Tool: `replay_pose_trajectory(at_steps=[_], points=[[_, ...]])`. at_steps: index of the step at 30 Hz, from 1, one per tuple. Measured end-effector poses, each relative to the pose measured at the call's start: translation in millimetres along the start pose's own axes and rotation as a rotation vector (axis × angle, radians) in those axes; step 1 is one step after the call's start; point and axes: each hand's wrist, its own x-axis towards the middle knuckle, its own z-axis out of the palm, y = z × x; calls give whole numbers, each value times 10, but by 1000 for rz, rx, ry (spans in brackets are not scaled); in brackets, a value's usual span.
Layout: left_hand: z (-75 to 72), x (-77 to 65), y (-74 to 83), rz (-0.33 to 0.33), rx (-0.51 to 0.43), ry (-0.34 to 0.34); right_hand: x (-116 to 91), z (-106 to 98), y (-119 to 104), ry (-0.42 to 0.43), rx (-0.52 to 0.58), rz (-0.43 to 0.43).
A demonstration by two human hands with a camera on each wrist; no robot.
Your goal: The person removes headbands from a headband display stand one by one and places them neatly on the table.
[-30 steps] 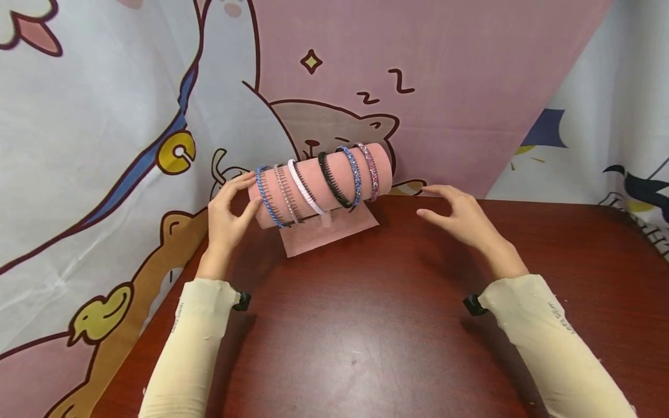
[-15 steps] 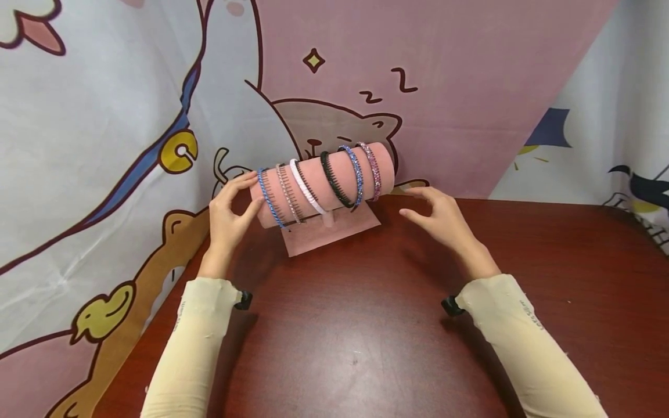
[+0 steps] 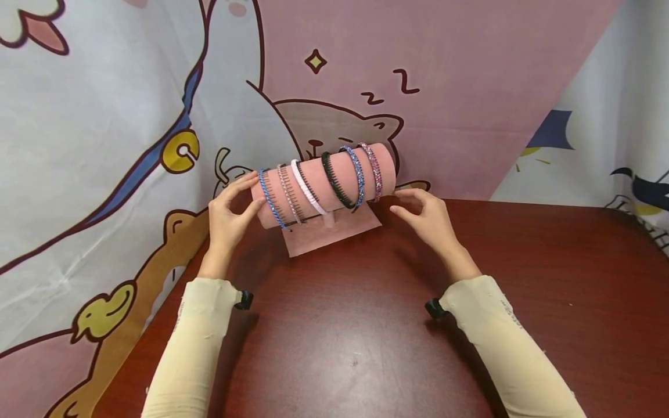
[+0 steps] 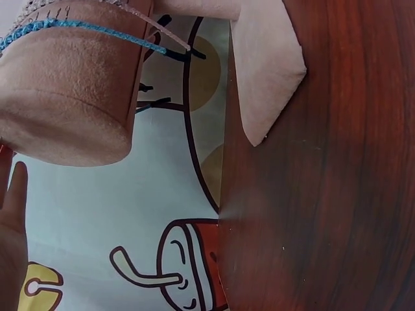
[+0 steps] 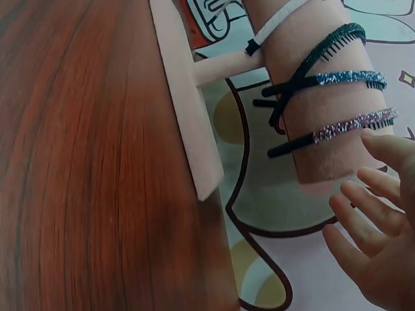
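Six toothed headbands — a braided blue one (image 3: 269,197), a pale beaded one (image 3: 289,194), a white one (image 3: 308,190), a black one (image 3: 333,183), a glittering blue one (image 3: 358,168) and a pink-and-purple one (image 3: 375,169) — circle a tilted pink roll (image 3: 320,181) raised on its flat pink base (image 3: 308,241) near the back of a reddish wooden table (image 3: 340,325). A person's left hand (image 3: 230,212), thumb and fingers apart, meets the roll's left end; how firmly cannot be told. The right hand (image 3: 425,220), fingers spread, is at its right end — contact unclear. Cream sleeves (image 3: 183,348) cover both forearms before a cartoon-animal backdrop (image 3: 460,87).
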Motion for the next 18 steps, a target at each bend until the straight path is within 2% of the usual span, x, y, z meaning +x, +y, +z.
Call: replay_pose_trajectory(at_steps=[6,14,15,18], points=[[-15,-10,-27,-37,-75,-14,30,70,-93,20,122,48],[-21,-25,-71,-111,-201,-16,-26,112,-438,52,130,89],[-20,-27,-73,-121,-205,-16,-34,125,-453,61,129,88],[-18,-32,-78,-133,-207,-21,-10,223,-311,96,131,96]])
